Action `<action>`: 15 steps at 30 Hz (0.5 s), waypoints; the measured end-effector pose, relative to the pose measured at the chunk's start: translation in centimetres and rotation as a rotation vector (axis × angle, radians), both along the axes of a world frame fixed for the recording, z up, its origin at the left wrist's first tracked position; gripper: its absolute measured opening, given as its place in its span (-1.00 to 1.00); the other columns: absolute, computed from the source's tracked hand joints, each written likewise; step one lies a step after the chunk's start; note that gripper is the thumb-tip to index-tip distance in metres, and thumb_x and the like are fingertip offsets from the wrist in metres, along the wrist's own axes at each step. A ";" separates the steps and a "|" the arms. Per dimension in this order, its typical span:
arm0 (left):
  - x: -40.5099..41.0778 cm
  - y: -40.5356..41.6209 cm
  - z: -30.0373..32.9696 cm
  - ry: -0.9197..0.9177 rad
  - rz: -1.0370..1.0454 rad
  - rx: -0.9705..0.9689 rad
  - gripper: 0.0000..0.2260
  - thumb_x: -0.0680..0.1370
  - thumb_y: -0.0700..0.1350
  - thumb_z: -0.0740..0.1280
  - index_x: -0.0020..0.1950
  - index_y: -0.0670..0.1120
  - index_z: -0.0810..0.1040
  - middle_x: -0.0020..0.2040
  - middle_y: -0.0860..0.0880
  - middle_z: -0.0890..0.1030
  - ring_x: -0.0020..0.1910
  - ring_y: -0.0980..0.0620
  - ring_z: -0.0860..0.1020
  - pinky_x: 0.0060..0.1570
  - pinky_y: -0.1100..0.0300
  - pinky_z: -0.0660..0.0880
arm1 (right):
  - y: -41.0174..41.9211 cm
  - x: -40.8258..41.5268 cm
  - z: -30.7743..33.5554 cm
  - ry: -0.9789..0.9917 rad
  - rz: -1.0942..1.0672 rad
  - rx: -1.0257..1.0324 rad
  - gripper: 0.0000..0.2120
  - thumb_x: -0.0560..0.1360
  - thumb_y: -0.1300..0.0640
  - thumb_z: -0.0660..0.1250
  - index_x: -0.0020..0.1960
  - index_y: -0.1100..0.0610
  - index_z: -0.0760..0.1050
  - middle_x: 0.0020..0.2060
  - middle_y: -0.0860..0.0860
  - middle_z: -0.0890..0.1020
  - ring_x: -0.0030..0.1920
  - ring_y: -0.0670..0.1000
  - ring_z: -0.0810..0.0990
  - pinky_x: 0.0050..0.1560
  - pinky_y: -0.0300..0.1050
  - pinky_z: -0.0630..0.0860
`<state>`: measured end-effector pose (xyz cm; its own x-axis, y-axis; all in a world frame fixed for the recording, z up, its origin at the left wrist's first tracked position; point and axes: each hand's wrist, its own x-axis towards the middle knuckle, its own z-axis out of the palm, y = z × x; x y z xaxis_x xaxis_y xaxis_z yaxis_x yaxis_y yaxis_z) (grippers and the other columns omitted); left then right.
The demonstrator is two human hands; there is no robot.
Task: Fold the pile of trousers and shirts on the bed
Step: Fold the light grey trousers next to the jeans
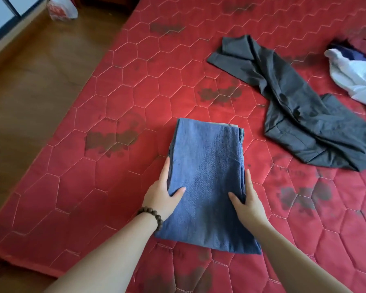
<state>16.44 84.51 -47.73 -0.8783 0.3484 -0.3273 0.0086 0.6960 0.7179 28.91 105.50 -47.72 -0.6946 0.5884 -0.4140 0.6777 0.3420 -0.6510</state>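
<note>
Folded blue jeans point(207, 166) lie as a flat rectangle on the red quilted mattress point(135, 85), in front of me. My left hand point(164, 193) grips their left edge, thumb on top and fingers along the side. My right hand point(246, 199) holds the right edge the same way. A bead bracelet circles my left wrist. Dark grey trousers point(300, 108) lie unfolded and twisted at the right. A crumpled white shirt point(355, 77) with some dark blue cloth behind it sits at the far right edge.
The mattress edge runs diagonally at the left, with brown wooden floor point(30, 92) beyond it. A white plastic bag point(61, 8) stands on the floor at the top left, near a dark-framed door.
</note>
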 end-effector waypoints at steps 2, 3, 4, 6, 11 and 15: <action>-0.6 -0.2 0.8 0.100 -0.015 -0.018 -0.23 0.50 0.08 0.38 0.51 0.32 -0.07 0.10 -0.06 0.60 0.03 -0.06 0.58 0.05 0.02 0.52 | -0.7 -0.8 0.6 0.055 0.041 0.018 -0.26 0.55 0.15 0.29 0.53 -0.29 -0.03 0.29 -0.11 0.45 0.25 -0.03 0.45 0.18 -0.18 0.33; -0.9 -0.5 1.3 0.144 -0.030 -0.017 -0.25 0.50 0.06 0.37 0.51 0.31 -0.05 0.10 -0.07 0.60 0.03 -0.06 0.58 0.05 0.01 0.52 | -1.3 -1.1 1.0 0.077 0.063 0.048 -0.27 0.55 0.18 0.28 0.53 -0.26 0.00 0.20 -0.14 0.46 0.17 -0.09 0.45 0.12 -0.25 0.31; -1.3 -1.1 1.8 0.179 -0.047 -0.015 -0.28 0.51 0.04 0.37 0.51 0.31 -0.02 0.10 -0.07 0.60 0.04 -0.06 0.57 0.06 0.01 0.51 | -2.1 -1.5 1.4 0.102 0.079 0.076 -0.29 0.55 0.19 0.26 0.54 -0.23 0.01 0.13 -0.16 0.44 0.07 -0.18 0.41 0.05 -0.33 0.28; -2.2 -2.9 3.1 0.232 -0.061 -0.027 -0.30 0.52 0.04 0.36 0.49 0.32 -0.02 0.08 -0.08 0.59 0.03 -0.06 0.57 0.05 -0.01 0.52 | -4.1 -2.7 2.4 0.160 0.106 0.113 -0.31 0.56 0.21 0.25 0.55 -0.17 0.03 0.07 -0.18 0.43 -0.07 -0.28 0.35 -0.09 -0.46 0.24; -4.7 -10.3 4.5 0.347 0.080 0.057 -0.26 0.46 0.02 0.45 0.51 0.24 0.12 0.22 0.15 0.54 0.10 0.08 0.57 0.06 0.20 0.53 | -10.2 -6.9 4.0 0.300 0.189 0.128 -0.33 0.57 0.18 0.26 0.54 -0.18 0.06 0.10 -0.20 0.44 -0.04 -0.30 0.38 -0.06 -0.48 0.28; -5.3 -16.8 2.7 0.204 0.215 -0.073 -0.02 0.38 0.13 0.48 0.53 0.26 -0.18 0.20 0.00 0.46 -0.03 0.11 0.54 -0.09 0.30 0.46 | -15.1 -8.2 2.8 0.193 0.275 0.123 -0.30 0.58 0.06 0.22 0.53 -0.28 -0.13 0.27 -0.16 0.33 -0.04 -0.12 0.52 -0.09 -0.18 0.44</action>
<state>11.19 67.66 -45.02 -0.9796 0.1290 -0.1541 -0.0060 0.7474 0.6643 20.68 90.44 -44.93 -0.8925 0.4055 -0.1973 0.4178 0.5788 -0.7003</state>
